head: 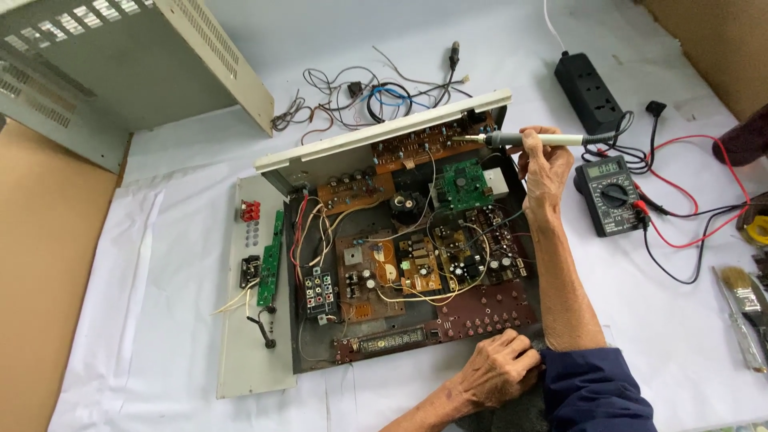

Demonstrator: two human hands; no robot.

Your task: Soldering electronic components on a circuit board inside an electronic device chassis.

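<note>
surface (400, 48): covered in white sheets
centre: opened amplifier chassis (384, 264)
right: multimeter (610, 194), power strip (590, 92), brush (744, 312)
back: loose wires (360, 96), metal cover (120, 64)

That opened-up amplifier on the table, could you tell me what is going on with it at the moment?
A person has the opened amplifier chassis in front of them, its circuit boards exposed. The right hand holds a soldering iron, its tip at the brown board near the back edge. The left hand rests on the chassis's front edge. A multimeter with red and black leads lies to the right, beside a power strip.
</note>
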